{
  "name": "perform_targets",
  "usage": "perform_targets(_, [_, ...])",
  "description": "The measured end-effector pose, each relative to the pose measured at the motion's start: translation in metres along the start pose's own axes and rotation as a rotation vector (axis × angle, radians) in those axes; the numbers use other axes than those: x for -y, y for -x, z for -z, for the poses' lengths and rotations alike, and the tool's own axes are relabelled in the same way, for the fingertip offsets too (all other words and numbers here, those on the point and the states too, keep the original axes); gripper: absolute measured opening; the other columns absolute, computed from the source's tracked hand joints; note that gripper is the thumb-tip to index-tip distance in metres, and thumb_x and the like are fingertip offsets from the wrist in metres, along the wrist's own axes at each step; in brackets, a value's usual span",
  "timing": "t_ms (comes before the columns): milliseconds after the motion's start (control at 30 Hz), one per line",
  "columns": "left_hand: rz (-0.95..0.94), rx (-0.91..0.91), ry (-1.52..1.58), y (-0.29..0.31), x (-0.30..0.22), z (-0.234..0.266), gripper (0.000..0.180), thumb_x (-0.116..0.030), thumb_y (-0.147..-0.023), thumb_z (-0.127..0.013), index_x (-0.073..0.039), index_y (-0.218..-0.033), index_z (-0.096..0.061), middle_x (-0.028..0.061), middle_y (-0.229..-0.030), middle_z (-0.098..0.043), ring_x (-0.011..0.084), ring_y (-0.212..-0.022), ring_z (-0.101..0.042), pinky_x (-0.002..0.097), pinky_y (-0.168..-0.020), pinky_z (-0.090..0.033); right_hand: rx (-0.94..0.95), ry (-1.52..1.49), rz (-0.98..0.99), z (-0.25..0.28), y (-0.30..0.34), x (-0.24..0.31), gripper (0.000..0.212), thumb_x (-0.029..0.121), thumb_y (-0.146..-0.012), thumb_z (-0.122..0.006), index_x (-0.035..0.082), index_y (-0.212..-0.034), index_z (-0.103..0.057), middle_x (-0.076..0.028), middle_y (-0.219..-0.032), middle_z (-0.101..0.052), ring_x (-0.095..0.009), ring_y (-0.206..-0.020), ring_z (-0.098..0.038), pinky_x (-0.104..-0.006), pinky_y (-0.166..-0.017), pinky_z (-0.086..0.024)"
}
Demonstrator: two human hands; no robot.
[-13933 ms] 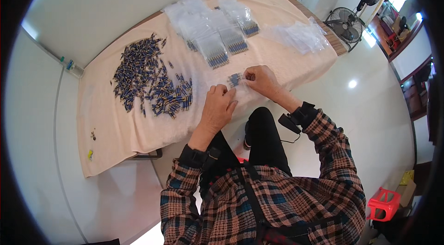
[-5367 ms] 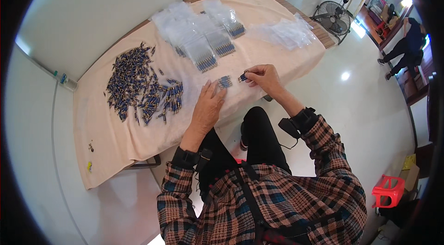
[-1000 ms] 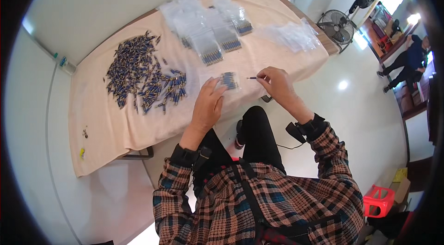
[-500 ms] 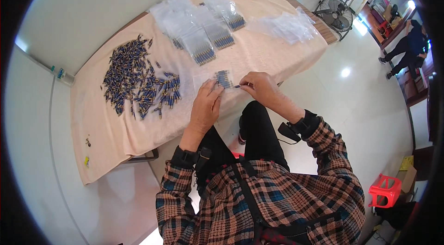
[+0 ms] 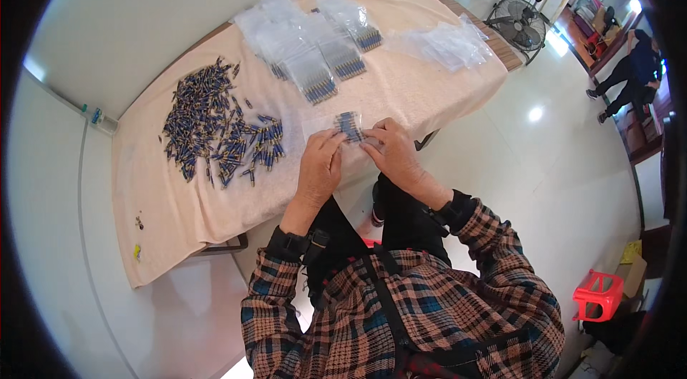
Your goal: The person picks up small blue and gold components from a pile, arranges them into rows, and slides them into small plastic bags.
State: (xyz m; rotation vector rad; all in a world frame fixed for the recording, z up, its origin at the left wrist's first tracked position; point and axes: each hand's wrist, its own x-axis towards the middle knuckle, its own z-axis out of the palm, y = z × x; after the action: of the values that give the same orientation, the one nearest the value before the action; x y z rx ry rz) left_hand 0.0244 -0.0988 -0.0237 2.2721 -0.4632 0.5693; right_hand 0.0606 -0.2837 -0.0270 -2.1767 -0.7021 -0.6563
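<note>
A small clear plastic bag [image 5: 327, 123] lies near the front edge of the cloth-covered table, with a row of small blue pieces with gold ends [image 5: 348, 126] in it. My left hand [image 5: 320, 166] pinches the bag at its near left side, fingers closed together. On the right side, my right hand [image 5: 395, 155] has thumb and fingertips closed on the bag's edge beside the row. Whether a single piece is also between those fingertips is hidden. Left of my hands lies a large heap of loose blue-and-gold pieces [image 5: 197, 118].
Filled clear bags [image 5: 315, 67] overlap farther back on the table [image 5: 215, 211]. Flat clear bags [image 5: 447, 42] lie at the far right corner. A black fan [image 5: 519, 23] stands beyond the table. A red plastic stool [image 5: 598, 295] and a person [image 5: 633, 75] are at the right.
My right hand has moved left to the bag's edge; the blue piece that stuck out from its fingertips is no longer seen apart from the row. My left hand stays at the bag.
</note>
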Motion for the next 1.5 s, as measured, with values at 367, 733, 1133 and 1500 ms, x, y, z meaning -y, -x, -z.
perform_targets(367, [0.162, 0.027, -0.222, -0.031, 0.032, 0.01, 0.037, -0.002, -0.079, -0.06, -0.005, -0.116, -0.059, 0.0172, -0.102, -0.061, 0.0365, -0.099, -0.054, 0.0419, -0.087, -0.045, 0.216, -0.389, -0.374, -0.006, -0.046, -0.032, 0.018, 0.007, -0.075, -0.065, -0.001, -0.09, -0.069, -0.011, -0.076, -0.068, -0.016, -0.066, -0.064, -0.0292, -0.063, -0.052])
perform_targets(733, [0.121, 0.163, 0.131, -0.059, 0.045, 0.008, 0.042, -0.002, -0.08, -0.058, -0.007, -0.122, -0.056, 0.0147, -0.091, -0.057, 0.033, -0.088, -0.055, 0.0393, -0.083, -0.046, 0.404, -0.267, -0.164, -0.01, -0.069, -0.056, 0.019, 0.01, -0.074, -0.064, -0.003, -0.087, -0.069, -0.015, -0.074, -0.068, -0.019, -0.066, -0.065, -0.0309, -0.066, -0.052])
perform_targets(1133, [0.088, 0.241, 0.086, -0.07, 0.058, 0.008, 0.037, 0.003, -0.084, -0.053, -0.008, -0.118, -0.06, 0.0078, -0.086, -0.054, 0.0189, -0.075, -0.052, 0.0292, -0.072, -0.045, 0.437, -0.38, -0.247, -0.008, -0.066, -0.048, 0.019, 0.009, -0.071, -0.067, 0.0, -0.087, -0.072, -0.017, -0.078, -0.069, -0.025, -0.071, -0.067, -0.0333, -0.07, -0.052])
perform_targets(1500, [0.379, 0.42, 0.334, -0.058, 0.037, 0.031, 0.021, 0.003, -0.083, -0.058, -0.004, -0.103, -0.06, -0.0009, -0.083, -0.055, 0.0062, -0.074, -0.049, 0.0214, -0.068, -0.044, 0.44, -0.529, -0.23, -0.011, -0.059, -0.039, 0.019, 0.008, -0.071, -0.066, 0.001, -0.088, -0.072, -0.017, -0.08, -0.069, -0.025, -0.071, -0.066, -0.0326, -0.07, -0.052])
